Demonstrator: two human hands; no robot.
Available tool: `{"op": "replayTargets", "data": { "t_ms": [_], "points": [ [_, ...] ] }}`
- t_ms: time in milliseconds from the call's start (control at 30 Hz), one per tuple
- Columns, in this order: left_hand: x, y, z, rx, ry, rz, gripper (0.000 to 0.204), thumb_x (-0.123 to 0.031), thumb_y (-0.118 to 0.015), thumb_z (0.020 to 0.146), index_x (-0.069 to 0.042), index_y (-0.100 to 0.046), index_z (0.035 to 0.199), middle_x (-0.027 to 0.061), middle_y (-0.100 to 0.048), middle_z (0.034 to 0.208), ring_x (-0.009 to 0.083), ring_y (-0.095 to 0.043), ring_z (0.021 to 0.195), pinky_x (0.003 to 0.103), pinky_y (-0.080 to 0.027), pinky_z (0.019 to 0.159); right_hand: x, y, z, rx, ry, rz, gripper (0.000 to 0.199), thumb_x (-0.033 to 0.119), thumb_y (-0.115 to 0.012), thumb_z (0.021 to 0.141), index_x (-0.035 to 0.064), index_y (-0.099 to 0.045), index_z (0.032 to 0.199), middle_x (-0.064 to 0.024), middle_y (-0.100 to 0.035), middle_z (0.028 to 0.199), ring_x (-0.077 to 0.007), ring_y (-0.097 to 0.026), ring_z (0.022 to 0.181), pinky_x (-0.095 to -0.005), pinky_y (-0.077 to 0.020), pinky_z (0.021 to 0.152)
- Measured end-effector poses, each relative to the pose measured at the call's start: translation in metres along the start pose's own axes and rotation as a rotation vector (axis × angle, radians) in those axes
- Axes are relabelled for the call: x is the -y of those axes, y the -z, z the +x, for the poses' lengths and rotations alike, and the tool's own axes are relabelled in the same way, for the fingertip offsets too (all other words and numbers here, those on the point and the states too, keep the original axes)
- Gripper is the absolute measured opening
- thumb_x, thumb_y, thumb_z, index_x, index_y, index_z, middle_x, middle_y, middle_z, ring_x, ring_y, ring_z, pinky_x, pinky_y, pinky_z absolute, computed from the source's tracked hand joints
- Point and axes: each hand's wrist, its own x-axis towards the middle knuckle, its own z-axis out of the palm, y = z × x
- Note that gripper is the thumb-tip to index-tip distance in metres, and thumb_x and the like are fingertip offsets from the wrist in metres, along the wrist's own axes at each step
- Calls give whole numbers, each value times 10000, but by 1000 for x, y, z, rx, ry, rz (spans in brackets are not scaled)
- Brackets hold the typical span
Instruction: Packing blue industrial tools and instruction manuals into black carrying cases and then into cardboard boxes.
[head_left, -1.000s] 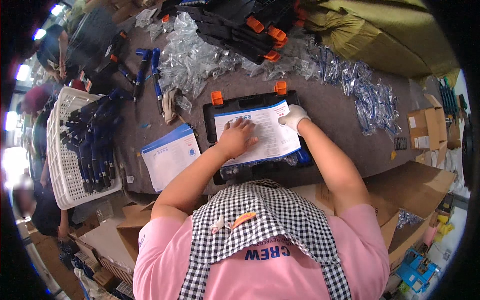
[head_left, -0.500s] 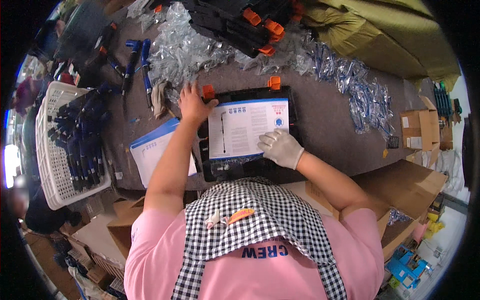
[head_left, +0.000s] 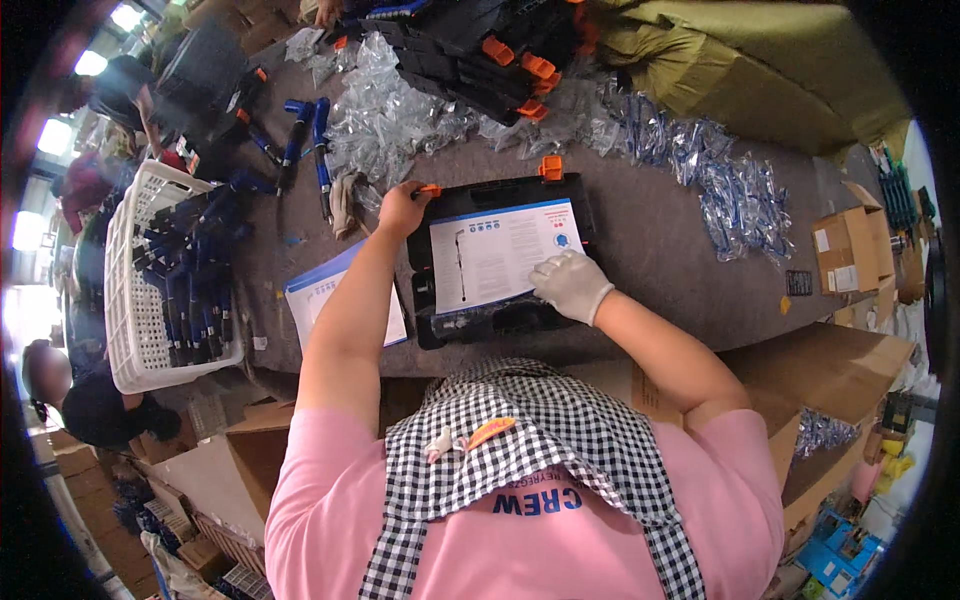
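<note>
Black plastic tool case point(head_left: 590, 215), lying flat on the grey desk point(head_left: 660, 270) directly before the person, its far edge carrying two orange latches. Left hand point(head_left: 402, 208), bare, at the case's far left corner; grip pinched on the left orange latch point(head_left: 430, 189), fingers curled over it, forearm stretched forward from the shoulder. Right hand point(head_left: 570, 284), in a white glove, lying palm-down on the white instruction sheet point(head_left: 500, 255) that covers the case; grip spread flat, fingers loosely extended and closed on nothing, resting at the sheet's near right corner, elbow bent outward. Second orange latch point(head_left: 551, 167) at the far right edge, untouched. Blue-and-white booklet point(head_left: 320, 295) on the desk just left of the case, partly under the left forearm. White basket point(head_left: 140, 290) of dark blue tools further left. Clear plastic bags point(head_left: 390, 120) heaped beyond the case.
</note>
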Motion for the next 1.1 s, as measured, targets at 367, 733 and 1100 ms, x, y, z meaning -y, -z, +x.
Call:
{"op": "replayTargets", "data": {
  "t_ms": [367,733,1100],
  "points": [
    [-42,53,-55,-107,-204,-188,149,-122,-577,923,-7,-623,1005,75,-662,897,140,-598,854,294,-472,786,6,-17,2,-111,-29,-54,133,196,-543,840,121,-650,864,-61,-674,935,-214,-641,931,-380,-465,791],
    [-48,25,-229,135,-393,-265,302,30,-631,768,-28,-645,1065,140,-637,1143,275,-591,1108,378,-441,975,20,-44,-10,-657,-413,434,245,199,-669,765,81,-681,979,-146,-673,964,-357,-629,909,-435,-499,817],
    [-65,14,-263,216,-650,508,697,-432,-741,652,-1,-578,1175,223,-491,1345,385,-419,1304,517,-359,1039,9,-14,-183,-178,14,286,359,213,-714,697,19,-650,992,-153,-640,1027,-347,-610,954,-489,-463,923]
  ]
}}
